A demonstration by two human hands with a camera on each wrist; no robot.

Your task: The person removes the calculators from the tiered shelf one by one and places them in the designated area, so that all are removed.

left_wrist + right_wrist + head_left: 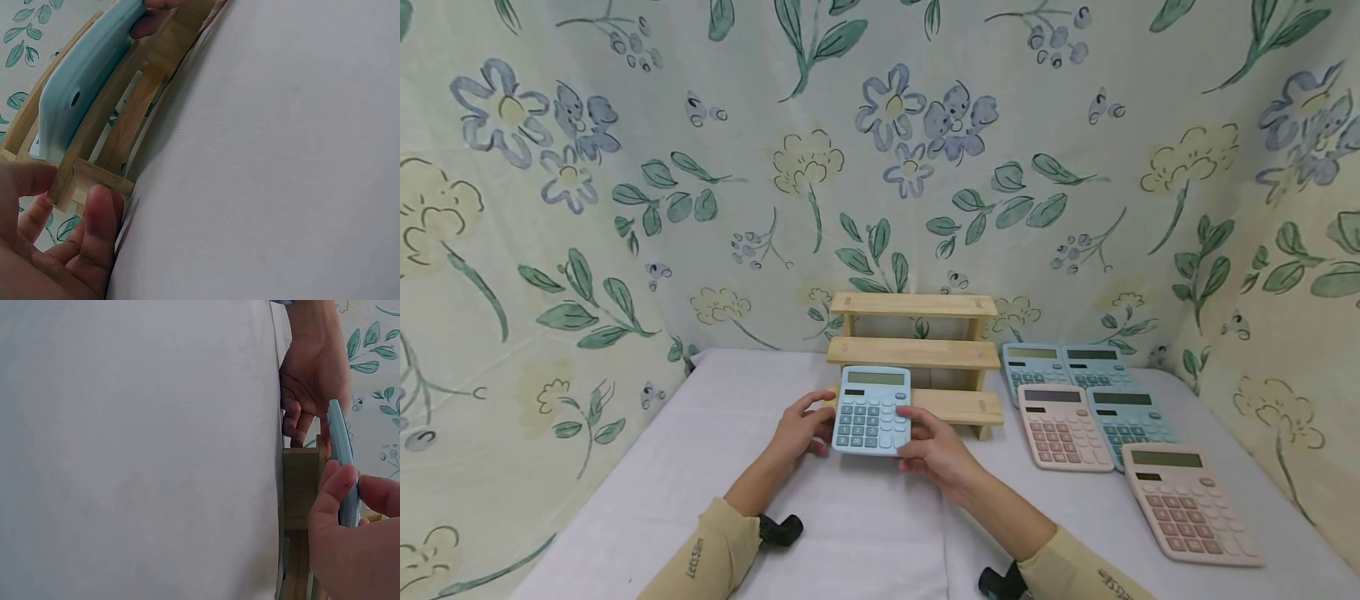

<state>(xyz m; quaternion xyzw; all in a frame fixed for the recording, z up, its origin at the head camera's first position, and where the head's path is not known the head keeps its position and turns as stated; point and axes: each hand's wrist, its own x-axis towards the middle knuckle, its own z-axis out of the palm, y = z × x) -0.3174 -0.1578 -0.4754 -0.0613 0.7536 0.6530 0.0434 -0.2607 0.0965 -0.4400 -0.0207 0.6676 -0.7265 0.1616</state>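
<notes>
A light blue calculator [872, 412] stands tilted back, keys facing me, at the lowest step of a three-step wooden stand [917, 353]. My right hand [936, 450] pinches its right edge, thumb on the front and fingers behind; the right wrist view shows the slim calculator [344, 447] edge-on between them. My left hand [797, 429] is at the stand's left end, beside the calculator. Close up in the left wrist view, thumb and fingers of the left hand [59, 240] hold the end of the lowest step [65, 181]. The calculator's back covers part of the steps there.
Several more calculators lie to the right of the stand: blue ones [1131, 408] at the back, a pink one [1067, 429] before them and another pink one [1191, 504] nearest me. A white cloth [850, 533] covers the table. A floral curtain [917, 217] hangs behind.
</notes>
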